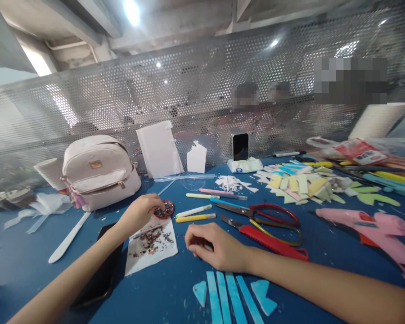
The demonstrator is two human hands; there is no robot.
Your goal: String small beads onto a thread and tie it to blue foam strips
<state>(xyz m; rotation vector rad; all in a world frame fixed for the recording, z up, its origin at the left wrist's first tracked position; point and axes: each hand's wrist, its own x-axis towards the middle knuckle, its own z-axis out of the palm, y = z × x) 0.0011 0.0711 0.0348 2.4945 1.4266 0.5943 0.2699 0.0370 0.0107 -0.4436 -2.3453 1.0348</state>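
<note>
My left hand reaches to a small round red dish filled with dark, glittery bits. Its fingertips are pinched together at the dish's left side, and what they hold, if anything, is too small to make out. Below that dish lies a white paper sheet scattered with similar bits. My right hand rests on the blue table with its fingers loosely curled, nothing visible in them. Several blue strips lie just below it, and a red-handled cutter and red-handled scissors lie beyond it.
Several markers lie past the right hand. A pink glue gun and a heap of coloured scraps are on the right. At left are a white backpack, a white plastic knife and a black phone-like slab. A phone stands upright behind.
</note>
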